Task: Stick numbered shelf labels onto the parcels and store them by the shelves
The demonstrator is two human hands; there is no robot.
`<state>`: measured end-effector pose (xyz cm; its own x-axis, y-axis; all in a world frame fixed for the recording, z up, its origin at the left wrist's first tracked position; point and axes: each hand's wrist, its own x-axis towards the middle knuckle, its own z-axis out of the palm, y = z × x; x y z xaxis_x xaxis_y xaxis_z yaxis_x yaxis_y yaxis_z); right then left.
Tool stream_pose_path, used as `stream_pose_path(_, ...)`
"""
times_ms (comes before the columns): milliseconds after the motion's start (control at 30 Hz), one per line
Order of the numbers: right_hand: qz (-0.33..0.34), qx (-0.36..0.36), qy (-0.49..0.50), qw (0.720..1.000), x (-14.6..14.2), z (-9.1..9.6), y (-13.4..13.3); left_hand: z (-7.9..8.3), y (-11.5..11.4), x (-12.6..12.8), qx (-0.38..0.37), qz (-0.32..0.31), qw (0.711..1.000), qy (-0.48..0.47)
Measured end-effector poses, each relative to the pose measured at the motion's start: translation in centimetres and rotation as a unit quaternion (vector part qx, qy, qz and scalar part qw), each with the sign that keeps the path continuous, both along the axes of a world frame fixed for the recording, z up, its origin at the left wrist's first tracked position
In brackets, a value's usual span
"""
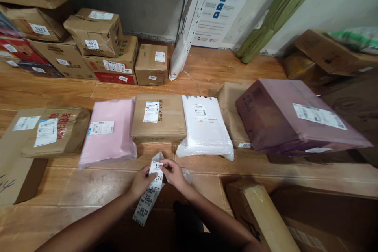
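Note:
Between my hands is a strip of white number labels (147, 200), printed with numbers such as 6009 and 6010, its lower end hanging down. My left hand (142, 180) pinches the strip at its left edge. At the strip's upper right, my right hand (174, 174) has its thumb and fingers closed on the top label. Just beyond the hands lie a pink wrapped parcel (110, 134), a brown carton (171, 120) with a shipping label, and a white wrapped parcel (208, 136). Neither hand touches these parcels.
Numbered cartons (103, 33) are stacked at the back left. To the right stands a purple-wrapped box (271, 106) beside another carton (232, 114). Brown boxes (29, 181) lie at the left, and an open carton (271, 216) is at the lower right. A white post (189, 27) rises behind.

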<state>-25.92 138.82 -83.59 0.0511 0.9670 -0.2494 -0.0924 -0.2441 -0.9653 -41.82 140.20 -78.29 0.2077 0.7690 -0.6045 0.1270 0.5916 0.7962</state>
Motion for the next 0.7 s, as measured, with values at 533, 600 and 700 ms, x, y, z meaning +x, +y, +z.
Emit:
stream_pose_path(533, -0.021, -0.016, 0.014, 1.0, 0.14, -0.81, -0.09, -0.57, 0.19, 0.61, -0.008, 0.004, 1.0, -0.003)
stream_pose_path(600, -0.021, -0.015, 0.016, 1.0, 0.23, -0.79, -0.09, -0.5, 0.23, 0.73, -0.011, 0.004, 1.0, -0.004)
stream_pose_path(700, -0.026, -0.014, 0.014, 0.999, 0.39, -0.65, -0.09, -0.35, 0.34, 0.93, -0.012, 0.005, 1.0, -0.009)
